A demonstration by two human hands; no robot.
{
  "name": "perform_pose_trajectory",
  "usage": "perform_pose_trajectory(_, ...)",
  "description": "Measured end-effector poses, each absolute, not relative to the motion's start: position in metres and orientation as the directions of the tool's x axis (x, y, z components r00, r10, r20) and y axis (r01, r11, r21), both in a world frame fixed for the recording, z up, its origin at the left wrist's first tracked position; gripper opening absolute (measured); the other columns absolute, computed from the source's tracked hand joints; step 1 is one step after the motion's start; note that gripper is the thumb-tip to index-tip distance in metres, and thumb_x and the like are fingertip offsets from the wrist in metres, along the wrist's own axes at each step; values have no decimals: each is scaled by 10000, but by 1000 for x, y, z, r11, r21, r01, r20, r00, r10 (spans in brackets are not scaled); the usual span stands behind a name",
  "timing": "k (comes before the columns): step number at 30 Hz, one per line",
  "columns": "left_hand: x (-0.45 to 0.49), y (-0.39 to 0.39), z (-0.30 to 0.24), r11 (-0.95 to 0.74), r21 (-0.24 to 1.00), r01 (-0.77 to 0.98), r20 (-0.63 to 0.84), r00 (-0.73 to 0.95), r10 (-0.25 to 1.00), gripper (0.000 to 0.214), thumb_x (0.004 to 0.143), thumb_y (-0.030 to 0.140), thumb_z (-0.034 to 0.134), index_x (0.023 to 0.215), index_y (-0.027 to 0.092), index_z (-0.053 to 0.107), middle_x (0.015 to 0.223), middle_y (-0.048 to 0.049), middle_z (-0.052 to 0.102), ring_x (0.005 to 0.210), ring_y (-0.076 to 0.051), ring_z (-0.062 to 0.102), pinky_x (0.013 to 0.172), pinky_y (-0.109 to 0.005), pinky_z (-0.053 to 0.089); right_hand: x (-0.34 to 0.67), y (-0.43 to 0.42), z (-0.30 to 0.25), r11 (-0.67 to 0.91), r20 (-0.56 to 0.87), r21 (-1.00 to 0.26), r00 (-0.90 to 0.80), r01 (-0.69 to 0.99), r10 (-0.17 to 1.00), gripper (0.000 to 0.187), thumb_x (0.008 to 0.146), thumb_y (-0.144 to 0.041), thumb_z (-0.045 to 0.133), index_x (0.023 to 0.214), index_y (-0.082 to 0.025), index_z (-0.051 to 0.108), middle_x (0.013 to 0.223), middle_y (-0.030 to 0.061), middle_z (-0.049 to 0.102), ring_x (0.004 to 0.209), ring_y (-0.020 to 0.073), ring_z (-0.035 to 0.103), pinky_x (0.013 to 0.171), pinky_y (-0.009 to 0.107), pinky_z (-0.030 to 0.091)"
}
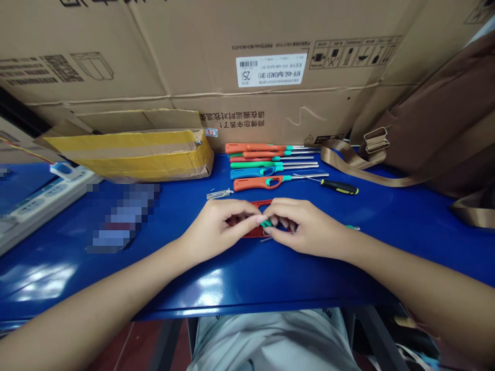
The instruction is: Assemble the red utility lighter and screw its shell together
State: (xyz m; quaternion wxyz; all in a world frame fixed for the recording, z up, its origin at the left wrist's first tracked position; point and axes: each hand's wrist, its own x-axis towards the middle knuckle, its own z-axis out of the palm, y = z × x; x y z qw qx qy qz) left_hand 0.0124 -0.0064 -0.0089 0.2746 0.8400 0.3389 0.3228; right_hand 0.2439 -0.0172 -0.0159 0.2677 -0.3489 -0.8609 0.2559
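Note:
My left hand (pixel 220 224) and my right hand (pixel 301 224) meet at the middle of the blue table (pixel 240 278). Both are closed on a red plastic lighter body (pixel 258 207) lying flat between them. A small green part (pixel 266 223) shows at the fingertips of both hands, pinched between them. Much of the red body is hidden under my fingers. A thin metal tip with a green end (pixel 352 227) sticks out to the right of my right hand.
Behind my hands lies a row of several long lighters (pixel 270 165) in orange, green and blue, a black-and-yellow screwdriver (pixel 340 187) and a small clear part (pixel 218 194). A taped cardboard box (pixel 139 154), a power strip (pixel 46 193), large cartons (pixel 232 62) and a brown bag (pixel 444 129) ring the table.

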Motion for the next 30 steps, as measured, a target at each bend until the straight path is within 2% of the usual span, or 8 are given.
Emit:
perform_pose_trajectory(3,15,-6,-10,-556,723,411,322,512,797,224,952,393,679,979,181,748,858,-13,763,643,-101,638,582,-197,503,243,-16,-15,550,309,-729,-522,407,795,83,901,-192,661,964,-184,715,829,-2,664,677,96,594,597,206,467)
perform_pose_trajectory(6,14,-4,-13,-574,709,410,313,547,776,218,903,364,749,1029,188,761,887,-16,763,676,-104,648,595,-193,507,243,-13,-13,417,234,-830,-446,371,864,112,892,-237,683,955,-187,761,885,25,752,687,109,652,564,202,483)
perform_pose_trajectory(9,13,-2,-17,-612,671,419,312,589,746,150,914,305,739,1016,206,784,825,-8,753,650,-103,636,591,-197,501,243,-12,-10,328,161,-871,-420,365,893,159,890,-307,701,946,-187,790,874,41,792,709,136,692,549,206,488)
perform_pose_trajectory(11,12,-2,-18,-629,652,424,322,596,736,137,926,290,722,1013,207,787,797,-7,746,642,-105,633,592,-201,502,244,-12,-9,334,168,-868,-414,369,894,172,889,-319,706,948,-187,798,866,43,800,695,140,697,540,209,485)
perform_pose_trajectory(14,11,-1,-18,-647,621,443,343,588,732,132,936,288,706,996,202,787,792,-11,750,651,-111,640,613,-212,513,246,-13,-10,438,253,-794,-425,422,869,138,902,-287,708,954,-204,804,832,20,799,655,125,679,565,215,491)
perform_pose_trajectory(19,10,0,-18,-665,587,461,379,570,729,130,938,304,699,958,201,777,814,-12,765,677,-122,655,669,-234,534,251,-14,-11,640,408,-546,-495,541,767,104,944,-238,692,961,-209,790,839,3,793,709,126,684,673,234,494)
perform_pose_trajectory(23,9,0,-19,-678,563,473,366,593,717,132,932,299,704,992,201,770,841,-12,766,707,-126,669,682,-241,528,256,-12,-6,670,299,-438,-606,599,737,147,981,-250,648,1001,-191,781,966,38,780,848,166,706,750,269,500)
perform_pose_trajectory(30,6,1,-18,-768,446,458,335,711,619,157,959,300,659,1054,216,751,1047,-58,761,970,-201,704,864,-318,556,269,-10,12,677,67,-352,-704,647,707,145,919,-153,649,901,-217,778,978,29,769,853,183,705,729,283,483)
